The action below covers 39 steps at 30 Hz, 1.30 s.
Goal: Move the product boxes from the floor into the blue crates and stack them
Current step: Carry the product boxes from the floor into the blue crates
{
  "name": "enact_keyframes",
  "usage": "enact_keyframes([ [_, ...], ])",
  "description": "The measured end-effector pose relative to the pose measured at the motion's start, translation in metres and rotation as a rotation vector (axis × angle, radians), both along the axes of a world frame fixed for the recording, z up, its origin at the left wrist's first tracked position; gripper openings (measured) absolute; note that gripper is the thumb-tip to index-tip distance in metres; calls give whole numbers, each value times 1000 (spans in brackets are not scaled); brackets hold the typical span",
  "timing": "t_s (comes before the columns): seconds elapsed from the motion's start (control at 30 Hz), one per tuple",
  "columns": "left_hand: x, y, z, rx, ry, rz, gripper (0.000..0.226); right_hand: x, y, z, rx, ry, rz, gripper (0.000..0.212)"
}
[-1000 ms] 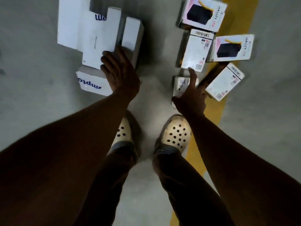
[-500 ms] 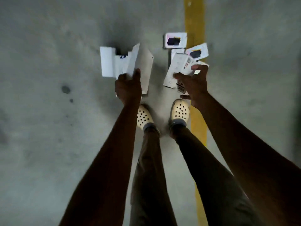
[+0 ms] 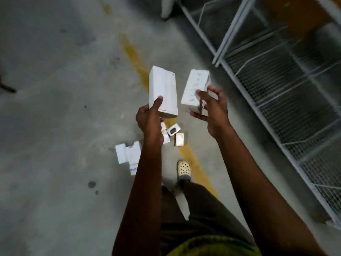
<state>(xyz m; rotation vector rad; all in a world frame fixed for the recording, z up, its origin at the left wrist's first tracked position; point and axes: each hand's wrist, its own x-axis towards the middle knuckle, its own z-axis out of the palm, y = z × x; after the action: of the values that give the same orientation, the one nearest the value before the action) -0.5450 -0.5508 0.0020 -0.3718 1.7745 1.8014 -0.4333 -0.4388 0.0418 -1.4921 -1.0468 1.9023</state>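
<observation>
the left hand (image 3: 149, 120) grips a plain white box (image 3: 162, 89) by its near end and the right hand (image 3: 215, 109) pinches a second white box (image 3: 195, 88), both held above the floor (image 3: 55, 108), where more boxes (image 3: 129, 156) lie beside the yellow line (image 3: 133, 56), near a wire rack (image 3: 276, 89).

Left box (image 3: 162, 89) is sitting in the left hand (image 3: 147, 119), right box (image 3: 195, 89) in the right hand (image 3: 215, 111), side by side above the floor (image 3: 55, 108). Small boxes (image 3: 179, 139) are lying on the painted line (image 3: 134, 56), larger boxes (image 3: 129, 154) just left of them. Wire rack (image 3: 276, 80) is standing along the right.
</observation>
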Motion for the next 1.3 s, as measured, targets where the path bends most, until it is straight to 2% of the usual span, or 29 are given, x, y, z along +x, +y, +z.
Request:
enact_keyframes([
  [0.2,83,69,94,242,20,-188,29,106,32,73,117,203,-357,49],
  [0.43,203,140,155,373,74,-412,24,234,89,115,128,452,-547,46],
  [0.6,305,213,179,478,10,-505,35,350,139,135,206,457,-648,49],
  [0.8,421,295,187,573,16,-735,50,484,205,168,385,373,-787,51],
  [1.03,506,408,195,689,23,-974,34,587,271,163,438,317,-879,57],
  [1.13,527,479,199,617,216,-1116,35,617,310,159,473,278,-959,45],
  [1.3,567,615,202,530,924,-1227,41,669,410,168,541,228,-1030,30],
])
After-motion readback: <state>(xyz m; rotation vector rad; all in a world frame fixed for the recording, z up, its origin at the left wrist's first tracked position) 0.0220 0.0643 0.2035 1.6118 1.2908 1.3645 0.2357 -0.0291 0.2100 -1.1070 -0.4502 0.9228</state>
